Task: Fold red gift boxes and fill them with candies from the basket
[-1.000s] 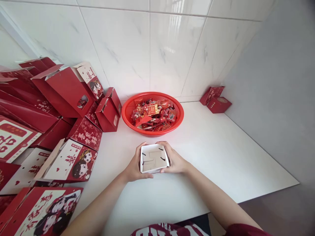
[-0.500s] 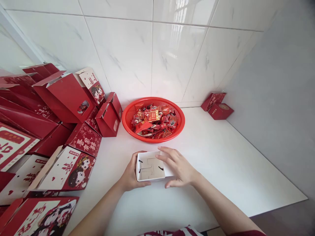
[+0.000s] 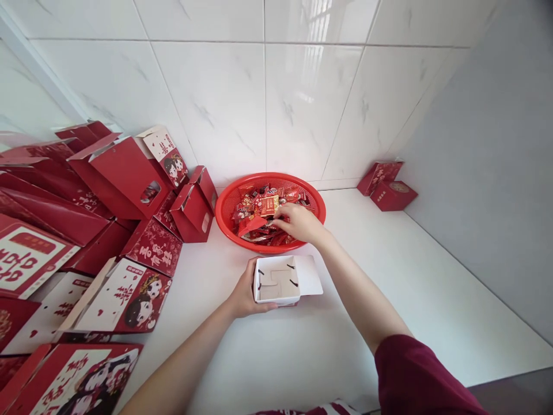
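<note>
My left hand is wrapped round the left side of a small cardboard gift box, holding it on the white table. The box's top faces me with its flap folded out to the right; its white inside shows dark cord ends and no contents. Beyond the box stands a red plastic basket full of wrapped candies. My right hand reaches over the basket's right half, fingers bent together down among the candies. What lies between those fingertips is hidden.
Many red and white gift boxes are piled along the left side. Two red boxes stand at the back right by the grey wall. Behind the basket rises a white tiled wall. The white table's edge runs along the right.
My right hand has left the box's flap and moved up into the candy basket. The flap now lies folded out, and the box in my left hand has shifted slightly right.
</note>
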{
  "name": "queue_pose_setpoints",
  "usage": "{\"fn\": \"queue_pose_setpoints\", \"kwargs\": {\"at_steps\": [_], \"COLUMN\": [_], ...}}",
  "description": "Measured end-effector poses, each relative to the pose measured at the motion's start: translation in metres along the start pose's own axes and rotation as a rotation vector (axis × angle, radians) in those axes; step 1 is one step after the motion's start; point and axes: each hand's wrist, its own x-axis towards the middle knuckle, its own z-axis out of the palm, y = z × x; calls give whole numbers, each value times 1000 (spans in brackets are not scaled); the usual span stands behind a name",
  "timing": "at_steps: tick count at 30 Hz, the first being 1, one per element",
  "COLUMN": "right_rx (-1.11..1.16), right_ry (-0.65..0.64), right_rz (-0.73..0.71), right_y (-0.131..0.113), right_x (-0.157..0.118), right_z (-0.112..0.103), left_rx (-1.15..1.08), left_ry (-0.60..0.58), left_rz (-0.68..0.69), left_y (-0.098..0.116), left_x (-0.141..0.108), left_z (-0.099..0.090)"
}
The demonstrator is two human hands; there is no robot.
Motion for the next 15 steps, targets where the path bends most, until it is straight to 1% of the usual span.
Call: {"fn": "queue_pose_setpoints", "kwargs": {"at_steps": [3, 5, 9, 15], "right_rx": [30, 56, 130, 343], "right_ry": [-83, -102, -64, 1], "right_rz": [-10, -12, 19, 145], "right_y": [3, 6, 9, 16], "right_x": [2, 2, 3, 3], "right_z": [12, 18, 22, 13], "left_rx": [-2, -2, -6, -19], "left_ry": [-2, -6, -16, -27], "left_rz": [-2, -8, -13, -19], "left_y": [0, 0, 2, 4], "left_x": [-2, -4, -5, -4], "left_z": [-2, -3, -4, -5]}}
